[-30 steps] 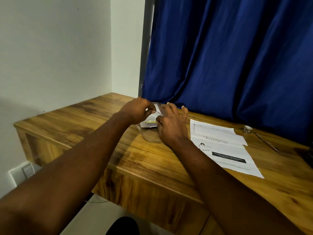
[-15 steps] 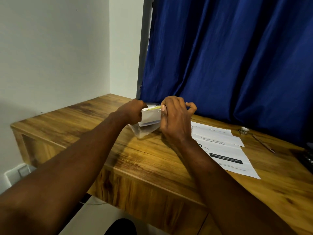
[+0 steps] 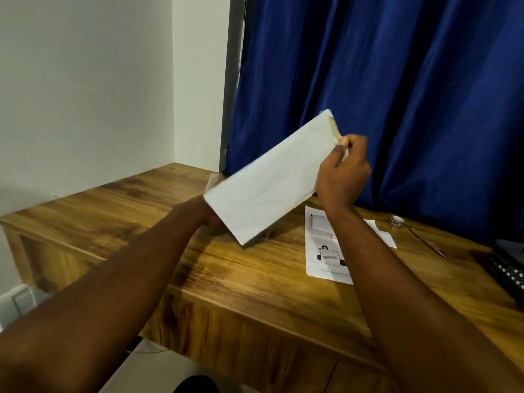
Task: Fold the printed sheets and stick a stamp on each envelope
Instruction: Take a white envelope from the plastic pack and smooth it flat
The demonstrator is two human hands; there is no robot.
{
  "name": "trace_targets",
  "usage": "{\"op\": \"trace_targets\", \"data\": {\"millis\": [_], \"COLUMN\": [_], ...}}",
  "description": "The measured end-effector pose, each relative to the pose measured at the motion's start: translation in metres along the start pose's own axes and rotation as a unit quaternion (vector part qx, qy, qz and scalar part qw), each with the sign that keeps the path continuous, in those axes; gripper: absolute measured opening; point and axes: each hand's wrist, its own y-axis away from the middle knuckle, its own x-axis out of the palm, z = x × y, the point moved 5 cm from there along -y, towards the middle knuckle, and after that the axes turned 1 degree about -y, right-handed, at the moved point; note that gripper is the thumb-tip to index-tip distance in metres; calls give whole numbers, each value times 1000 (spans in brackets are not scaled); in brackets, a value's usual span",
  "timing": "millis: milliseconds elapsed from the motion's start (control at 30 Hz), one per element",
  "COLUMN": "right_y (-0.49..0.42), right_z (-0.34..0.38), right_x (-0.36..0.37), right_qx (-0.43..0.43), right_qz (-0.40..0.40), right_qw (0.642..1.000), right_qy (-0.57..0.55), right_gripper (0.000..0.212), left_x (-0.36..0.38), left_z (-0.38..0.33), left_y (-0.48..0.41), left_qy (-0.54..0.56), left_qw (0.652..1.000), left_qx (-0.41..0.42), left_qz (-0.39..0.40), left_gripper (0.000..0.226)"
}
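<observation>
A long white envelope (image 3: pixel 272 177) hangs tilted in the air above the wooden desk (image 3: pixel 226 268), with a yellow strip along its upper right end. My right hand (image 3: pixel 344 173) pinches that upper right end. My left hand (image 3: pixel 204 212) is mostly hidden behind the envelope's lower left end, down by a clear plastic packet (image 3: pixel 214 180) on the desk; whether it grips anything I cannot tell. Printed sheets (image 3: pixel 323 251) lie flat on the desk to the right, partly under my right forearm.
A blue curtain (image 3: pixel 397 95) hangs behind the desk and a white wall (image 3: pixel 85 95) stands at the left. A pen (image 3: pixel 426 241) and a small round object (image 3: pixel 396 221) lie at the back right. A dark keyboard (image 3: pixel 507 272) sits at the right edge.
The white envelope has come out of the clear packet and risen; my right hand has drawn it up and to the right. My left hand has stayed low by the packet.
</observation>
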Motion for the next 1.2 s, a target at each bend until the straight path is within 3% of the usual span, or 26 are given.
{"op": "trace_targets", "data": {"millis": [100, 267, 400, 467, 533, 600, 633, 700, 733, 767, 800, 867, 933, 1000, 1200], "right_y": [-5, 1, 6, 9, 9, 6, 3, -6, -11, -15, -19, -23, -22, -15, -7], "right_z": [-33, -88, -124, -141, -153, -163, -167, -174, -178, -182, -185, -192, -201, -202, -204], "right_x": [-6, -16, -18, -16, -17, -23, -26, -32, -34, -35, -39, -43, -45, -46, -53], "right_qx": [101, 232, 309, 340, 357, 366, 370, 378, 381, 385, 390, 404, 421, 424, 305], "right_qz": [12, 26, 38, 54, 72, 68, 68, 80, 94, 106, 102, 76, 86, 101, 184], "right_qw": [995, 971, 949, 939, 931, 928, 927, 922, 919, 916, 914, 910, 901, 898, 934], "right_qy": [19, 48, 42, 21, 6, -2, -12, -35, -38, -38, -41, -50, -54, -59, 6], "right_gripper": [19, 20, 15, 12, 22, 19, 14, 11, 11, 14, 19, 27, 27, 26, 27], "left_x": [2, -11, -10, -8, -8, -8, -8, -2, 1, 2, 3, 3, 2, 2, 7], "left_z": [-10, -22, -39, -44, -56, -67, -70, -81, -88, -94, -101, -109, -117, -114, -117], "left_y": [-3, -7, -18, -26, -35, -45, -50, -65, -73, -78, -81, -86, -94, -100, -121], "left_qy": [21, -104, -115, -48, 44, 223, 347, 574, 644, 676, 671, 595, 482, 393, 347], "left_qw": [997, 989, 967, 957, 945, 920, 886, 785, 743, 725, 735, 799, 870, 908, 915], "left_qx": [72, -58, -61, -40, -13, -26, -48, -88, -86, -74, -61, -44, -20, -2, -20], "left_qz": [-2, -83, -217, -284, -324, -321, -305, -217, -158, -111, -81, -67, -105, -145, -205], "left_gripper": [16, 49, 39, 34, 32, 40, 51, 74, 85, 93, 96, 87, 56, 38, 54]}}
